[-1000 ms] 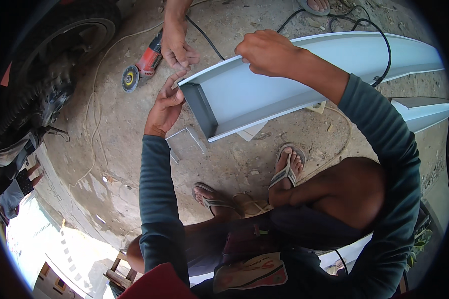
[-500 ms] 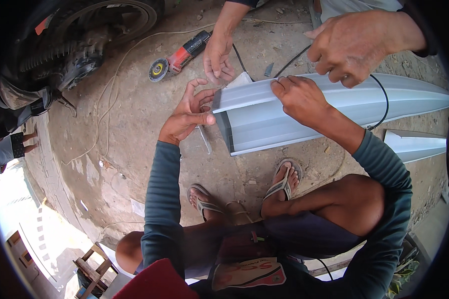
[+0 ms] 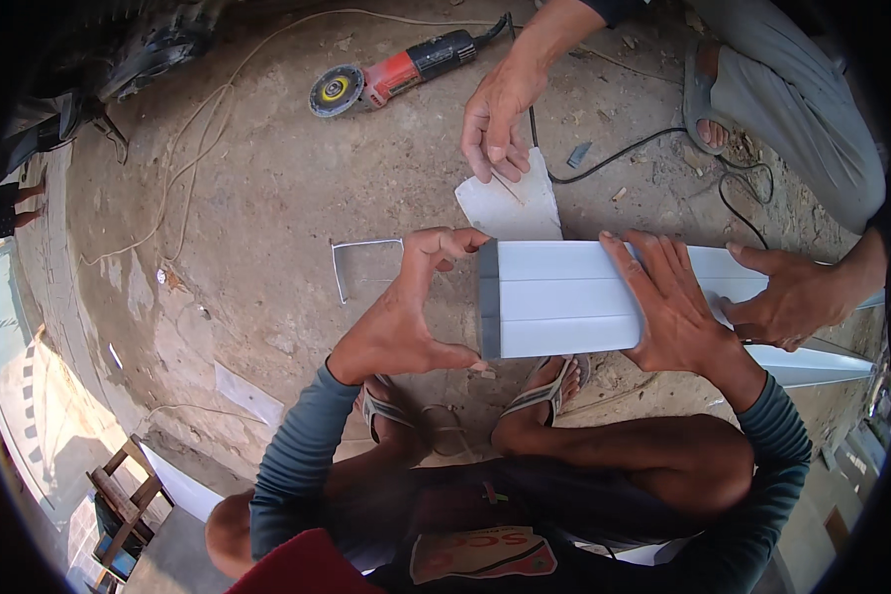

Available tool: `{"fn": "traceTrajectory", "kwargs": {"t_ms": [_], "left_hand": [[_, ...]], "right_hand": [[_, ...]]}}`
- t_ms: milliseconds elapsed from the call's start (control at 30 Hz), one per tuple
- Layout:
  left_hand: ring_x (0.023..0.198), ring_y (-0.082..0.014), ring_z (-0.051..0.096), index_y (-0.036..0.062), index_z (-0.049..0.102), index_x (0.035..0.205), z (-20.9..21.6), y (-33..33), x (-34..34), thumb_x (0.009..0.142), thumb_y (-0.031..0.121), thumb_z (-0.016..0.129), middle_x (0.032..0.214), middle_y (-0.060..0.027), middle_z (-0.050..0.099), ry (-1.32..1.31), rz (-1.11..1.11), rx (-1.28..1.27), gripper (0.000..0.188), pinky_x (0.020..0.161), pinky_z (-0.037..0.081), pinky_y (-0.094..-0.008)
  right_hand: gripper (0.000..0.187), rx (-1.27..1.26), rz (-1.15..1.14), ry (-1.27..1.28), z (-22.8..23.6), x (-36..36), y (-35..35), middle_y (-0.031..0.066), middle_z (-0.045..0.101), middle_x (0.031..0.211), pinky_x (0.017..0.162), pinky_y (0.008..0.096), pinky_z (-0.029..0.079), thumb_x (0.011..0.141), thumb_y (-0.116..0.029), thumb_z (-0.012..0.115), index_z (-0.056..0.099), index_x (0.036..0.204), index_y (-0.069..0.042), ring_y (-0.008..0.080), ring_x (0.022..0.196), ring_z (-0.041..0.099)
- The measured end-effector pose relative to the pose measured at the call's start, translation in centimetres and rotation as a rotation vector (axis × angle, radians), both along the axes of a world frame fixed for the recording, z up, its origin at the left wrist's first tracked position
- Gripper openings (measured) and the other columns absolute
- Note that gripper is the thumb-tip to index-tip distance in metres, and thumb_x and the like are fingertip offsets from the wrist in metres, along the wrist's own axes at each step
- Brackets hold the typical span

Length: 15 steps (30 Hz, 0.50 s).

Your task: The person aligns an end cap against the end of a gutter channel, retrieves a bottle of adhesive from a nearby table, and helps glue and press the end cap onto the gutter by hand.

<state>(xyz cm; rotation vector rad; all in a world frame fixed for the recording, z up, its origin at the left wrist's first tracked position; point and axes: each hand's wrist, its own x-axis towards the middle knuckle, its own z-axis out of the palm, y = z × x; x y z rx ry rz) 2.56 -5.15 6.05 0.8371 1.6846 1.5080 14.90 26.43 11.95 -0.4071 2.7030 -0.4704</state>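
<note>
The white channel (image 3: 569, 297) lies across the centre and right of the frame, its long face up and a grey end strip (image 3: 489, 299) at its left end. The left hand (image 3: 411, 312) is spread in a wide C around that end, fingertips at the strip's upper corner and thumb at its lower corner; whether it grips firmly cannot be told. The right hand (image 3: 678, 307) is laid across the channel and grips it over the width, fingertips at the upper edge. To the right, a co-worker's hand (image 3: 802, 297) is also on the channel. The co-worker's other hand (image 3: 505, 114), upper centre, is at a white sheet piece (image 3: 500, 210) on the ground. A red and black angle grinder (image 3: 396, 76) lies in the upper part of the frame. A thin U-shaped strip (image 3: 339, 269) lies left of the left hand.
</note>
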Motion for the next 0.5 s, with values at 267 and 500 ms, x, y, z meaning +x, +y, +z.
{"fn": "traceTrajectory", "kwargs": {"t_ms": [267, 500], "left_hand": [[0.134, -0.0292, 0.047, 0.0097, 0.026, 0.144, -2.6, -1.4, 2.9, 0.074, 0.012, 0.09, 0.138, -0.017, 0.05, -0.295, 0.13, 0.169, 0.095, 0.11, 0.036, -0.0439], [0.116, -0.0238, 0.058, 0.0058, 0.034, 0.134, -4.1, -0.9, 3.0, 0.08, 0.007, 0.085, 0.116, -0.0189, 0.064, -0.315, 0.291, 0.092, 0.075, 0.107, 0.038, -0.0433]], "right_hand": [[0.105, -0.036, 0.034, 0.128, -1.9, 3.4, -0.5, 0.0281, 0.044, 0.13, 0.092, 0.0585, 0.036, 0.054, -0.017, 0.08, 0.038, 0.148, 0.005, 0.0425, 0.115, 0.047], [0.082, 0.067, 0.104, 0.146, -2.2, 3.9, 0.1, 0.0321, 0.049, 0.126, 0.092, 0.0596, 0.038, 0.081, -0.037, 0.069, 0.041, 0.146, 0.006, 0.0406, 0.116, 0.049]]}}
